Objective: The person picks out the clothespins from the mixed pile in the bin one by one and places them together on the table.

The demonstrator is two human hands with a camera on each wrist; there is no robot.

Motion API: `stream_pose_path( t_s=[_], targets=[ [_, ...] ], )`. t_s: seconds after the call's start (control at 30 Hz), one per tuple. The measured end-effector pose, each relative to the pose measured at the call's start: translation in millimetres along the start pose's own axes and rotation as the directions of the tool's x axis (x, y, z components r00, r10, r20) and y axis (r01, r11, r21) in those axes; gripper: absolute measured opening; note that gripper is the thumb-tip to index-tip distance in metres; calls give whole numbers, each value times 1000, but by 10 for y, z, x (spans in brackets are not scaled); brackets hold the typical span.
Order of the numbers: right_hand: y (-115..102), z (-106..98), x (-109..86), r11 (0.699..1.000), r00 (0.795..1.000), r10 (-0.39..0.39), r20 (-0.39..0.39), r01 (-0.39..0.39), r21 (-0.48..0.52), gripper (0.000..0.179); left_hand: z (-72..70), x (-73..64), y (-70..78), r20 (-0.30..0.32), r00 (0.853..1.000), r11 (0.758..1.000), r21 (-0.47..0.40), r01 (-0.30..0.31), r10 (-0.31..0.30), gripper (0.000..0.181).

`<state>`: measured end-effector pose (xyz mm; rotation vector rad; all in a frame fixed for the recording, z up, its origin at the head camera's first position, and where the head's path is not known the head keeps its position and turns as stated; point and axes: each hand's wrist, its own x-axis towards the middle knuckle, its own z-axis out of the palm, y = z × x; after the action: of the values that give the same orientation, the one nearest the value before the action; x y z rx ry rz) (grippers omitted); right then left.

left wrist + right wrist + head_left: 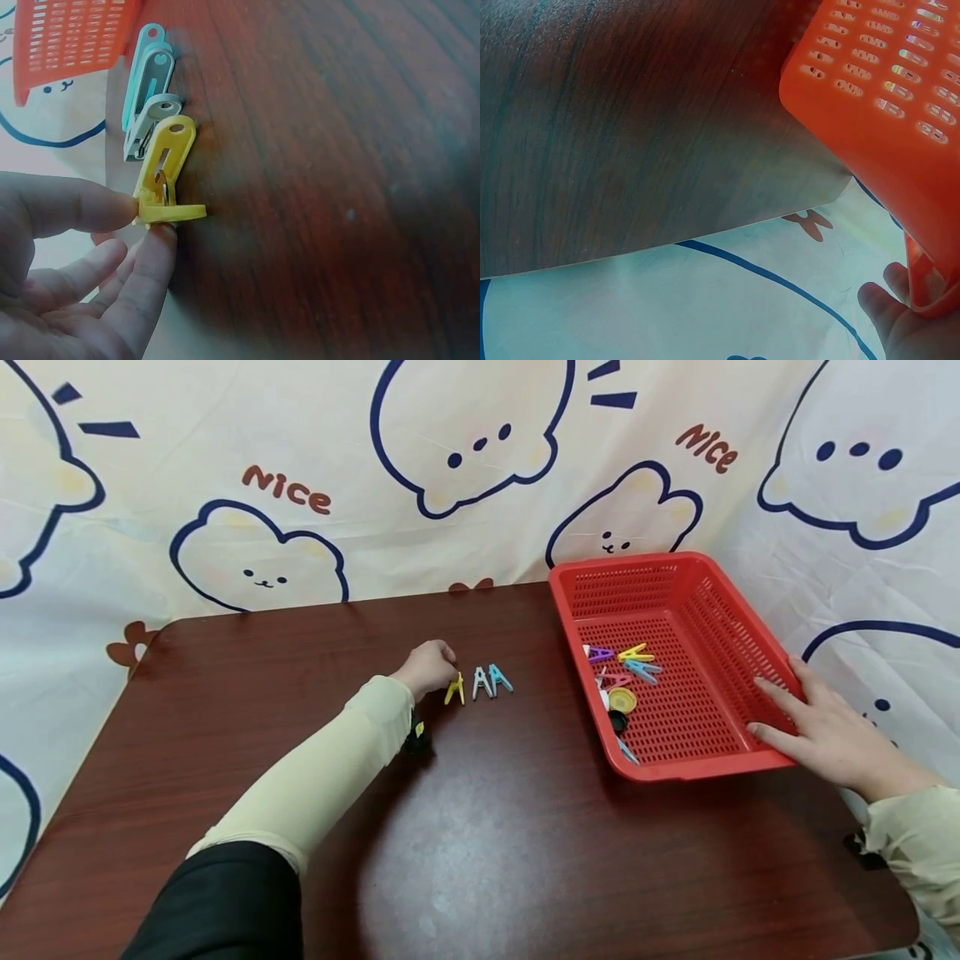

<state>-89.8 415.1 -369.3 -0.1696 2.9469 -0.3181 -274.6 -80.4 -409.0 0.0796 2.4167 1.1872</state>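
My left hand [426, 668] pinches a yellow clothespin [166, 169] between thumb and fingertips. The clothespin stands with its two legs spread and down, at the tabletop. Just right of it in the head view, a white clothespin [482, 682] and a light blue clothespin [500, 679] stand in a row the same way. My right hand [832, 727] holds the near right side of a red plastic basket [720, 764], with fingers on both sides of the rim. In the right wrist view, fingertips [881, 304] show outside the basket below its rim.
Inside the basket, along its left side, lie a purple clothespin [600, 654], another yellow clothespin [635, 653], blue and pink clothespins, a yellow round cap [622, 700] and a black round cap [618, 721]. A patterned cloth [450, 552] hangs behind the brown wooden table [480, 843].
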Motion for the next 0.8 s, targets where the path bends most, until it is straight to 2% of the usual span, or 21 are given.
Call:
stream_pose_path(
  t_s=[0.23, 0.37, 0.5, 0.67, 0.8],
  targets=[
    [19, 24, -2, 1000, 1000, 5, 14, -5, 7, 84, 24, 60, 0, -42, 999, 1000, 10, -7, 7, 21],
    [20, 27, -2, 1000, 1000, 8, 15, -8, 15, 84, 16, 21, 23, -33, 999, 997, -77, 5, -7, 21],
    [22, 15, -7, 1000, 1000, 19, 14, -19, 12, 85, 5, -5, 65, -16, 999, 980, -198, 30, -34, 32],
    [25, -3, -3, 999, 999, 34, 33, -35, 20, 89, 1, -10, 80, 5, 998, 968, -242, 63, -63, 35],
    [22, -19, 5, 999, 998, 36, 45, -37, 32, 91, -15, -21, 86, -15, 997, 961, -266, 74, -81, 32]
  ],
)
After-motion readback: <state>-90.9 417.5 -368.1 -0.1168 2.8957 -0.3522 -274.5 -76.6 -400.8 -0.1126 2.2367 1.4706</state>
